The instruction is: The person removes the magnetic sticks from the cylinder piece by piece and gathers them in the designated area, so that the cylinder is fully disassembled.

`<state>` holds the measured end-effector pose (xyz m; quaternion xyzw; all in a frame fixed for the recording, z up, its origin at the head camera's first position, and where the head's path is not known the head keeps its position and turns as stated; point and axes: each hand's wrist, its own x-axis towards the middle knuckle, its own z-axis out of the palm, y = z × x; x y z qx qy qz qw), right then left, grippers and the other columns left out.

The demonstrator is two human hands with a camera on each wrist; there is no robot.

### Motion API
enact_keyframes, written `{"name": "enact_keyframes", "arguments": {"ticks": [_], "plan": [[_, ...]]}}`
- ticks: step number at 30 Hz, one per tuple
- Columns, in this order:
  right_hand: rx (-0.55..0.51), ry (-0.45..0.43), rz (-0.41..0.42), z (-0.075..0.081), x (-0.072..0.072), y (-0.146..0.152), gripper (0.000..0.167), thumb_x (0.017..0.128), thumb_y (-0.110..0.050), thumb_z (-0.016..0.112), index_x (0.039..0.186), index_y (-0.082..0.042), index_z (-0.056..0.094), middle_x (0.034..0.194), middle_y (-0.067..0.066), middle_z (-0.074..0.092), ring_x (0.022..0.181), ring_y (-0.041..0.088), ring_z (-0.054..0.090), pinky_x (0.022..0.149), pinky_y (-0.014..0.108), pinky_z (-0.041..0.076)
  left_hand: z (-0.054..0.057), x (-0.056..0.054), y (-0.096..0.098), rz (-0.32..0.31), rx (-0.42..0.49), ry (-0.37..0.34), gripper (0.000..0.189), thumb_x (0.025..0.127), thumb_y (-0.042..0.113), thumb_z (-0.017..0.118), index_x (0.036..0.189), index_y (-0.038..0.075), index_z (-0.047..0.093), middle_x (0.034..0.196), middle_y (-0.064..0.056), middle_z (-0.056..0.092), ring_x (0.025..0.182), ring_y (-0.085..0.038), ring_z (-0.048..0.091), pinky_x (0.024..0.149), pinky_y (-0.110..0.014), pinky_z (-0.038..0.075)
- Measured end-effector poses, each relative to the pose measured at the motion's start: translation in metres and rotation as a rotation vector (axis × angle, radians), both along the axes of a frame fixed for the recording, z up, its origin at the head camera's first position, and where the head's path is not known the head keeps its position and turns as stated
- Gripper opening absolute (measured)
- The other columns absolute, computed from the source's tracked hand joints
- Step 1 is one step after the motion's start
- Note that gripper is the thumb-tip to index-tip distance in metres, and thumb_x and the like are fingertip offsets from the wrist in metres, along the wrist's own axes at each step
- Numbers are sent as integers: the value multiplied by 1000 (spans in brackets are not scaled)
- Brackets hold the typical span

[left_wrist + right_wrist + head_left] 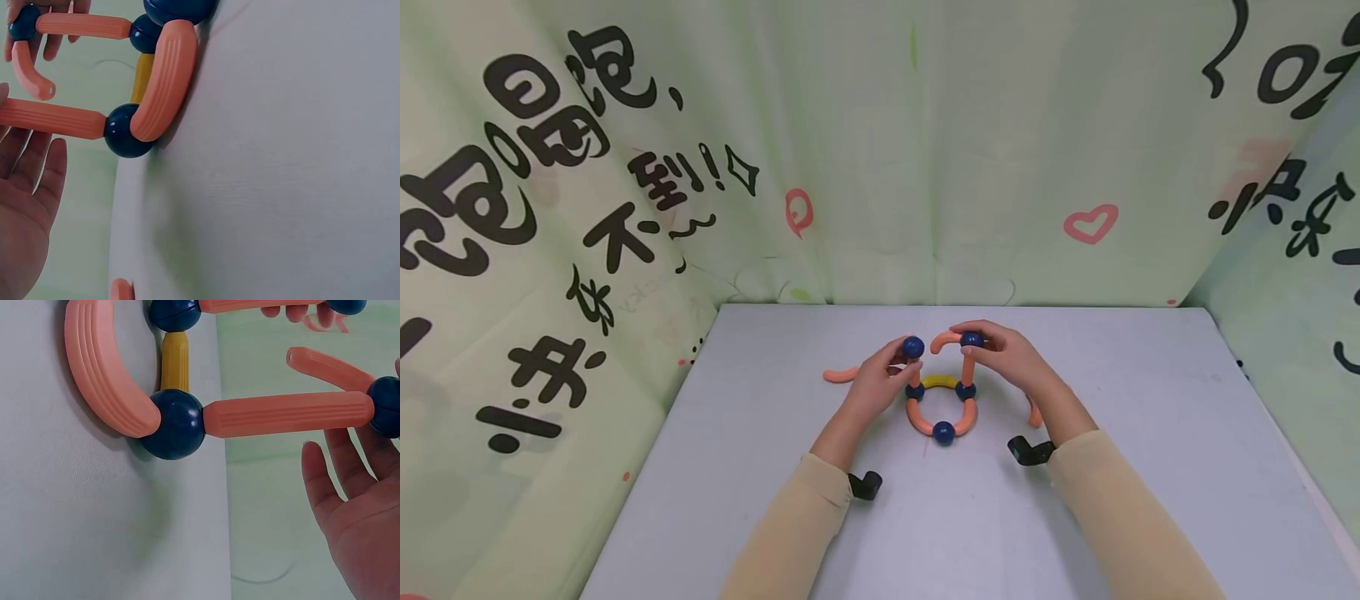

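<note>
A ring of curved orange sticks, a curved yellow stick [940, 382] and blue balls, one of them the front ball [943, 432], lies on the table. Two straight orange sticks stand up from its back balls, the right stick [287, 414] and the left stick [56, 119]. My left hand [877, 382] grips the blue ball [913, 347] topping the left stick, its fingers also close to that stick's upper end. With fingers and thumb, my right hand [1009, 358] holds the other top ball [972, 340]. From that ball a curved orange stick [328, 367] extends leftward, its far end free.
A loose curved orange stick [840, 376] lies left of the left hand. Another orange stick [1035, 412] is partly hidden by the right forearm. Black wrist mounts [1030, 451] jut from both sleeves. A printed curtain [1000, 167] hangs behind the white table [760, 433].
</note>
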<state>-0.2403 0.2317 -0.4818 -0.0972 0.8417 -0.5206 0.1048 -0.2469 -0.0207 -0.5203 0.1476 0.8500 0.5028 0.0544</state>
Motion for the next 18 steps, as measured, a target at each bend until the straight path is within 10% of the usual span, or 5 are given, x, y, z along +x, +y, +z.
{"name": "enact_keyframes", "arguments": {"ticks": [18], "plan": [[-45,-16,-6,-2,3,1,50,92,-48,66,138,-33,54,145,-2,53,139,28,44,113,59,35,-11,4,1,15,2,-15,16,100,31,60,112,23,66,111,4,66,104,-14,61,97,-36,53]]}}
